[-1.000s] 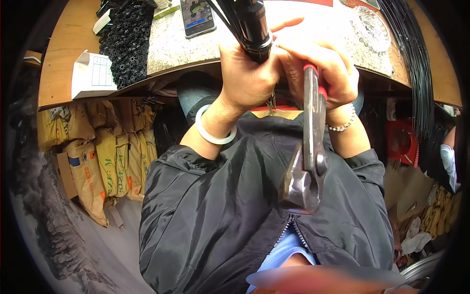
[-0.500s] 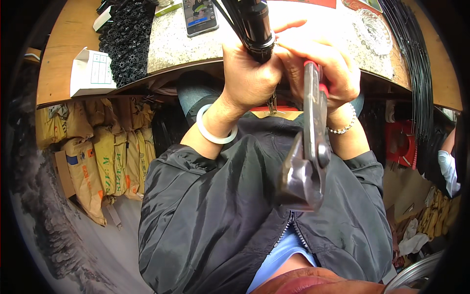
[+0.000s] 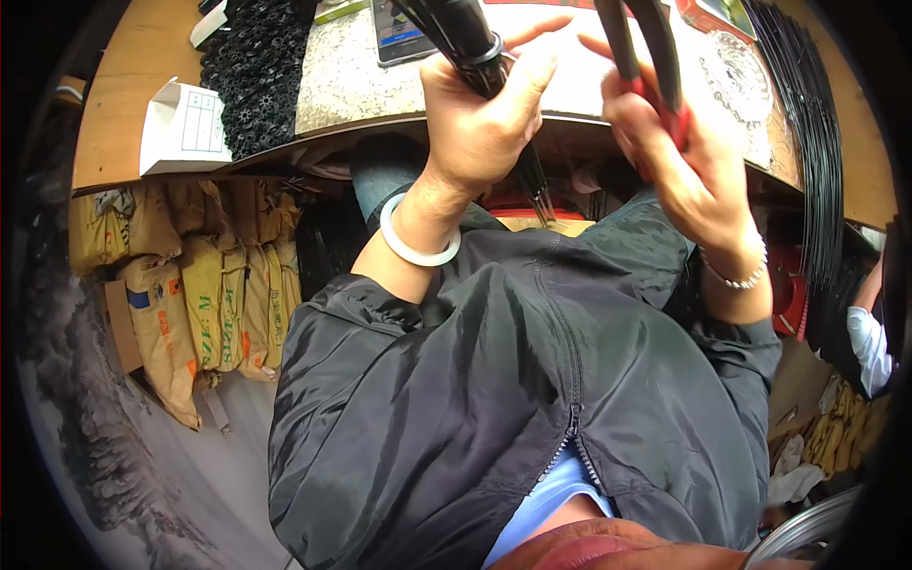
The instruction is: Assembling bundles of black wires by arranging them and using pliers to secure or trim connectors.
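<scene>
My left hand (image 3: 480, 128) is closed around a folded black umbrella frame (image 3: 465, 33), a slim bundle of ribs with a grey ring near my fingers. Its lower rib ends (image 3: 537, 190) stick out below my palm, tilted toward my lap. The left thumb lies along the bundle, and one finger points out to the right. To the right, apart from the frame, my right hand (image 3: 679, 166) grips pliers (image 3: 668, 62) by their red-covered handles. Their two dark metal arms point up past the top edge, so the jaws are out of view.
On the table, a heap of small black plastic parts (image 3: 255, 90) lies left beside a white box (image 3: 185, 133). A phone (image 3: 404, 43), a clear glass dish (image 3: 736, 81) and long black rods (image 3: 817, 142) lie there too. Sacks (image 3: 204, 294) stand below left; another person's sleeve (image 3: 869, 332) shows at right.
My right hand has moved right, away from the left hand. The pliers have swung from pointing toward my chest to pointing up. The umbrella frame is tilted more, its lower end now uncovered.
</scene>
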The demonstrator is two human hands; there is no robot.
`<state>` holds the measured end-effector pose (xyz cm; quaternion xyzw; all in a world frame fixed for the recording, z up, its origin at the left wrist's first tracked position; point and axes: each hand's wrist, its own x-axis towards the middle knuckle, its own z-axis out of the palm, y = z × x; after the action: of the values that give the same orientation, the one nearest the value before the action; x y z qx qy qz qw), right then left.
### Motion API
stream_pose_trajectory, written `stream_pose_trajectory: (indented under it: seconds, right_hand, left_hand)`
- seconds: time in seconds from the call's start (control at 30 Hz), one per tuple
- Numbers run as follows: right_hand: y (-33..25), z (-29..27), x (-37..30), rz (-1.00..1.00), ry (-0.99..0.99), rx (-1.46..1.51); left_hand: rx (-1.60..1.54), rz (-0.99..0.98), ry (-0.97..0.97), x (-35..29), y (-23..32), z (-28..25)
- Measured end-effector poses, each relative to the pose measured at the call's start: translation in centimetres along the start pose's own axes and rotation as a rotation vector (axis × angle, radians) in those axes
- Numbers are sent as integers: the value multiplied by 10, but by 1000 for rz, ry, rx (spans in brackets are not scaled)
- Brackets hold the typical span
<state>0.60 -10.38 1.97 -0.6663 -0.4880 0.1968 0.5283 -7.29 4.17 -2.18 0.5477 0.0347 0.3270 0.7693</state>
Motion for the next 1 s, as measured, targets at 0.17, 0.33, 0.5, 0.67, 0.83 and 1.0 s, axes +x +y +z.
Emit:
stream_pose_trajectory:
  seconds: [0.17,0.33,0.5,0.67,0.83,1.0]
  right_hand:
    - [-8,-17,-31,409,-219,5]
    - [-16,-16,-29,390,-331,-73]
    - [-23,-20,-28,402,-290,-116]
    - [-28,-22,-24,431,-346,-55]
    - [-35,-31,-19,515,-438,-43]
    - [-40,-37,-17,501,-462,-106]
  left_hand:
    - [-87,-236,152,0,9,-3]
    - [-23,-34,-38,1,-1,-10]
    - [239,132,-177,3,4,-4]
    - [103,139,-229,2,3,-4]
    - [130,93,-121,-3,4,1]
    - [119,86,-123,-4,-1,2]
